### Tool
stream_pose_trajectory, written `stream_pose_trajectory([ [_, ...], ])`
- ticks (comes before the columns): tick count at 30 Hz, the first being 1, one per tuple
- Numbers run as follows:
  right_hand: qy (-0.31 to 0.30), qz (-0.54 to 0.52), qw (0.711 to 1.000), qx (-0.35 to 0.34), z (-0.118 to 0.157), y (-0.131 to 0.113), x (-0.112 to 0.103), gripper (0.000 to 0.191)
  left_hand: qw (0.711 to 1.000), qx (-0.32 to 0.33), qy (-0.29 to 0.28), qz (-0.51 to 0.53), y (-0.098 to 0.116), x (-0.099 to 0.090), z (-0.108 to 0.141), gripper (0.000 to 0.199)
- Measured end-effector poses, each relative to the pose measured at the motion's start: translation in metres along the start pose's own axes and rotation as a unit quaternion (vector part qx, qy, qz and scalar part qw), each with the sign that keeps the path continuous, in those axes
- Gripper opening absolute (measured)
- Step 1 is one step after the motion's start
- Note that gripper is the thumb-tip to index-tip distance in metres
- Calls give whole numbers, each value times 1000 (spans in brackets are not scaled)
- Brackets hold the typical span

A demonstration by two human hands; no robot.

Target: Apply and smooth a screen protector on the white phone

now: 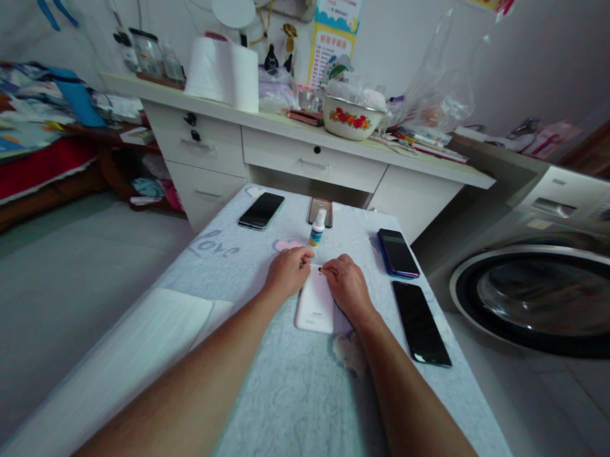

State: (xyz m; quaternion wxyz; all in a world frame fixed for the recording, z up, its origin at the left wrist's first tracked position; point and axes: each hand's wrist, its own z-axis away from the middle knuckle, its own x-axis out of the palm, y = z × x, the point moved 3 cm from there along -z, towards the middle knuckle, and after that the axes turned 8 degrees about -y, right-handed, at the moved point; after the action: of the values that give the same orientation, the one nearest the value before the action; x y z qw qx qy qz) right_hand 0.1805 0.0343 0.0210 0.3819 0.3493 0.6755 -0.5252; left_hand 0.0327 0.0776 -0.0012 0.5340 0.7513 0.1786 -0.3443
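A white smartphone [315,305] lies back side up on the cloth-covered table, its dark camera lens at the far end. My left hand [288,271] is closed at the phone's upper left corner, fingertips pinched against its edge. On the other side, my right hand [348,283] has its thumb and fingers pressed together beside the camera lens; whatever is between them is too small to make out. Just beyond my hands a small white spray bottle [316,230] with a blue and yellow label stands upright.
A black phone [262,210] lies at the back left, and a brown phone case [321,212] behind the bottle. Two more dark phones, one purple-edged [398,253] and one larger [420,324], lie along the right edge. A white desk [307,167] and a washing machine [548,264] stand beyond.
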Motion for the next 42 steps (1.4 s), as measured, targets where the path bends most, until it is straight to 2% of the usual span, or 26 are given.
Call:
stream_pose_trajectory([
  [10,-44,-4,998,-36,7,-3,-8,16,1000,3,-1,5,-3,3,-1,22],
  [18,-90,-58,990,-87,9,-7,-13,18,1000,1,-2,-2,-1,1,0,23],
  [33,-31,-34,999,-21,5,-4,-10,13,1000,1,-1,2,2,-1,1,22],
  [42,-3,-9,1000,6,0,4,-2,18,1000,-2,0,6,0,0,0,24],
])
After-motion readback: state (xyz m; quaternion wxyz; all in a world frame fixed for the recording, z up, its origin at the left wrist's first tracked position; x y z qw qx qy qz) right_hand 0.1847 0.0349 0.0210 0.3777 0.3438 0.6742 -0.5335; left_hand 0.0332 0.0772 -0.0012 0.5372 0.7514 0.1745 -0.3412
